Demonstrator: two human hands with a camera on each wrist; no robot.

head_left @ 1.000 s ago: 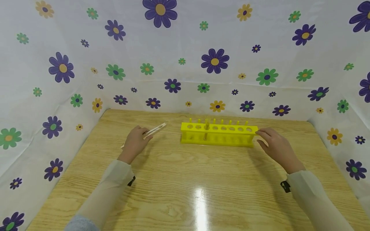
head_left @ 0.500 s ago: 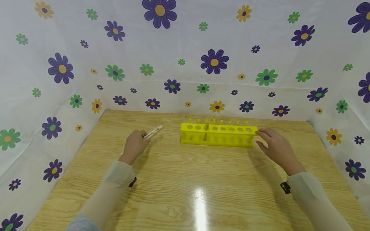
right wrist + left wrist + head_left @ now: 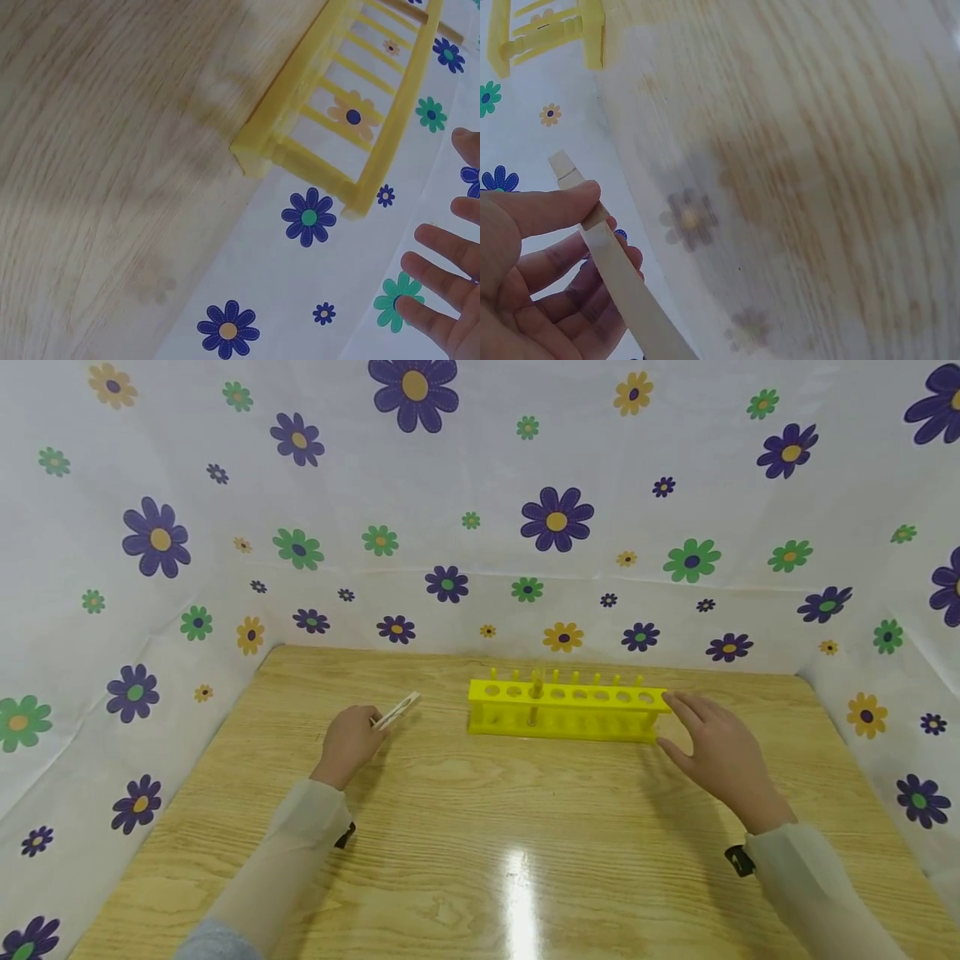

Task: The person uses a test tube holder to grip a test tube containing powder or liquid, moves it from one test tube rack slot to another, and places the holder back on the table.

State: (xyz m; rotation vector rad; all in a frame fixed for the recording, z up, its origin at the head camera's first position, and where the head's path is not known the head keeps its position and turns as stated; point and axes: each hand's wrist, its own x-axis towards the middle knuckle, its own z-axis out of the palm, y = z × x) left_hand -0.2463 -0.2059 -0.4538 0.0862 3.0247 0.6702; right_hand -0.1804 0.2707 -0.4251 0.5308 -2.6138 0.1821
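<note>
In the head view, my left hand [image 3: 351, 745] is on the left above the table. It pinches a pale wooden test tube holder [image 3: 641, 300] between thumb and fingers, the tip pointing away and to the right. A yellow test tube rack [image 3: 585, 703] stands in the middle toward the back. One clear test tube [image 3: 537, 683] with a brownish look stands upright in its third hole from the left. At the rack's right end is my right hand [image 3: 720, 752], with extended fingers right at the upper corner and the thumb spread lower down. The right wrist view shows these fingers spread.
The wood-grain table [image 3: 480, 827] has a bright light reflection near its front. A white cloth [image 3: 465, 468] printed with flowers rises behind it and along both sides. Short yellow pegs [image 3: 577, 677] stick up along the rack's back.
My left hand has drawn slightly back toward me with the test tube holder, whose tip has lowered. My right fingers have straightened and the thumb has spread. The rack stays in place.
</note>
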